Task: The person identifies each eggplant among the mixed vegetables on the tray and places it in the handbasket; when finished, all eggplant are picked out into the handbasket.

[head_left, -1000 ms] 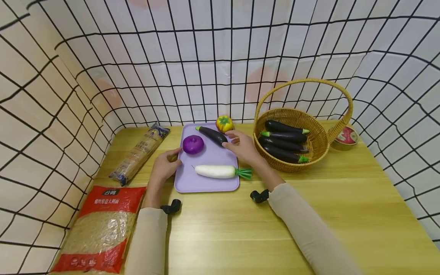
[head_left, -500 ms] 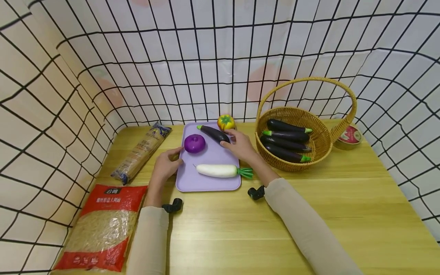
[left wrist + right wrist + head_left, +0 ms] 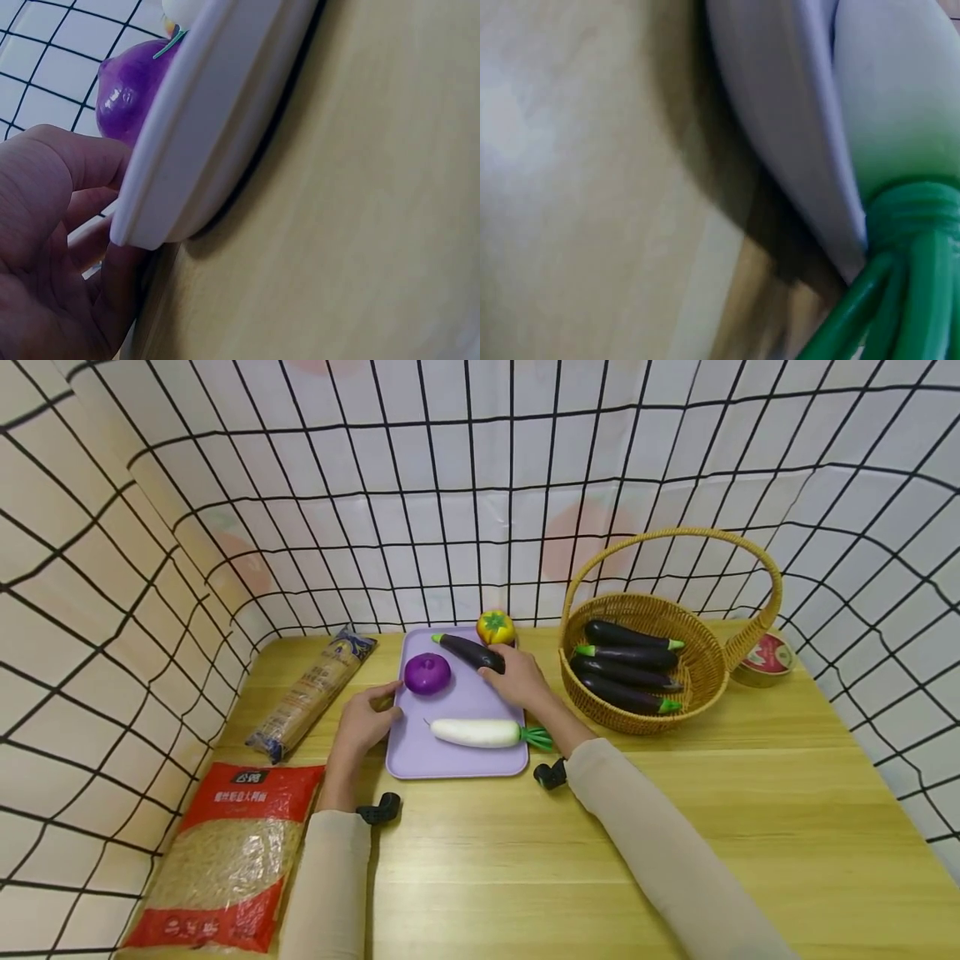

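Note:
In the head view my left hand (image 3: 363, 720) holds the left rim of a lilac tray (image 3: 457, 767), its fingers at the edge in the left wrist view. My right hand (image 3: 519, 678) grips the blunt end of an eggplant (image 3: 467, 649) lying slantwise at the tray's back. A purple onion (image 3: 427, 674) sits near the left rim. Across the front lies a white radish (image 3: 476, 732), its green leaves (image 3: 915, 285) sticking out past the tray's right edge. Behind my right hand, at the back right corner, is a yellow-red fruit-like piece with a green top (image 3: 496, 627).
A wicker basket (image 3: 637, 722) with a tall handle and several eggplants stands to the right, a round tin (image 3: 765, 662) behind it. On the left lie a noodle packet (image 3: 311, 693) and a red pasta bag (image 3: 225, 860). A black wire grid (image 3: 480, 489) surrounds the table.
My right hand has closed in on the eggplant's blunt end, its fingers now around it. The left hand stays at the tray's rim. The view has shifted slightly.

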A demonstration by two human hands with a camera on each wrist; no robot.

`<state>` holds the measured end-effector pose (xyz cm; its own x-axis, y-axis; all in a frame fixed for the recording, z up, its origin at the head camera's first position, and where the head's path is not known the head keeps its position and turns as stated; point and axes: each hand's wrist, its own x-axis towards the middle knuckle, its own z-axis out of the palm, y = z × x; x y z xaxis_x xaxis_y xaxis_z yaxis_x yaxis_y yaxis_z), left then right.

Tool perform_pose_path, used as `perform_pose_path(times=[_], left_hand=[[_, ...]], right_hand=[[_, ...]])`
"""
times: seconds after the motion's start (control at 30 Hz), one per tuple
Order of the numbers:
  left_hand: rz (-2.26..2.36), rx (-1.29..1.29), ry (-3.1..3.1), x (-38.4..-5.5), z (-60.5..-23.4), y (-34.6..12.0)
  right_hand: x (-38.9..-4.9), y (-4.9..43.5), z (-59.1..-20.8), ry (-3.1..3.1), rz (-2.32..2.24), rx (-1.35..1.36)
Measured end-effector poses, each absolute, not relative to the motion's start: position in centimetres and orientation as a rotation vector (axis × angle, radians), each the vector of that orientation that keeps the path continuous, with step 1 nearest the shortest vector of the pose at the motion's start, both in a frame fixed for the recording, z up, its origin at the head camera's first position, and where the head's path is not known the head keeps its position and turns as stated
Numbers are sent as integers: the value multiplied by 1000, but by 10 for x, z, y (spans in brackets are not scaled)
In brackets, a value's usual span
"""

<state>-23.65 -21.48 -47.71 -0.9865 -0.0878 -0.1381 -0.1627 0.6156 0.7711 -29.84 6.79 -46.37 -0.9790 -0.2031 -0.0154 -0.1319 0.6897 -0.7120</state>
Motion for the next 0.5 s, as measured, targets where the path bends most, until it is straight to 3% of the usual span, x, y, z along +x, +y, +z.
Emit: perform_pose_path(times=[0.5], left_hand=[[1339, -196, 2736, -239, -478, -214]], right_hand=[[-281, 83, -454, 2815, -1163, -350]])
